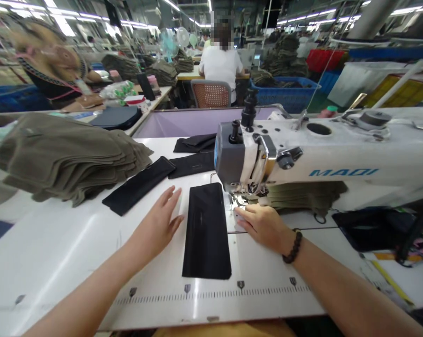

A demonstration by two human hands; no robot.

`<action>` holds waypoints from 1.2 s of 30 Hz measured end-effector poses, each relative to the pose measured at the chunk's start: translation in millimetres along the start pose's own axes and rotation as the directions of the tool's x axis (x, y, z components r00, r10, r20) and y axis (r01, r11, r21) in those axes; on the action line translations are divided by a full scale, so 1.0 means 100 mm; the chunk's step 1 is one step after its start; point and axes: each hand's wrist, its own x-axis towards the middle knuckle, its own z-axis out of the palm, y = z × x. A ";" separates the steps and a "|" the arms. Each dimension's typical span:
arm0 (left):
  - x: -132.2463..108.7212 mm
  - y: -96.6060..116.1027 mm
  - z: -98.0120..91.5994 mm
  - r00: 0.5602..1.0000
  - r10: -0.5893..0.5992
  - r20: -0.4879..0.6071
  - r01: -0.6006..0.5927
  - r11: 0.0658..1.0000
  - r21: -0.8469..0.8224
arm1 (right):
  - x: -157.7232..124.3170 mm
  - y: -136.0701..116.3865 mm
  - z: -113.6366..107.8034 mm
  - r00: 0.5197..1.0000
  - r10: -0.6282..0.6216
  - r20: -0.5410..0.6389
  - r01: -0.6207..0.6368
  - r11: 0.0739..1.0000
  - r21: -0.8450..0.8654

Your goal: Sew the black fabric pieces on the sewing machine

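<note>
A flat black fabric panel (pixel 207 234) with a short slit-like line of stitching lies upright on the white sewing table, directly between my hands. My left hand (pixel 160 222) hovers just left of it, empty, fingers spread. Beside the panel's right edge, my right hand (pixel 266 224) rests by the needle plate (pixel 237 206), fingertips stretched toward the presser foot; I see nothing held in it. The sewing machine (pixel 302 154) stands over the plate. Behind the panel lie more black pieces: a strip (pixel 139 185) slanting left and another panel (pixel 192 164) partly hidden by the machine head.
A tall stack of olive fabric pieces (pixel 74 154) sits at the left. More olive pieces (pixel 302 194) lie under the machine arm. A printed ruler (pixel 211 295) runs along the table's front edge. Ahead, one person in a white shirt (pixel 220 65) sits; another person (pixel 53 56) is at left.
</note>
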 end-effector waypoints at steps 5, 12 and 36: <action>-0.17 0.19 0.27 0.816 0.443 0.371 -0.557 0.773 0.303 | -0.03 0.01 0.00 0.997 -0.075 -0.011 0.076 0.997 0.025; 0.17 0.39 0.55 0.824 0.442 0.355 -0.558 0.742 0.372 | -0.05 0.02 -0.02 0.980 -0.197 -0.012 0.197 0.980 0.028; 0.54 0.31 0.60 0.849 0.437 0.295 -0.517 0.800 0.303 | 0.00 -0.02 0.05 0.993 -0.052 -0.109 0.050 0.999 -0.016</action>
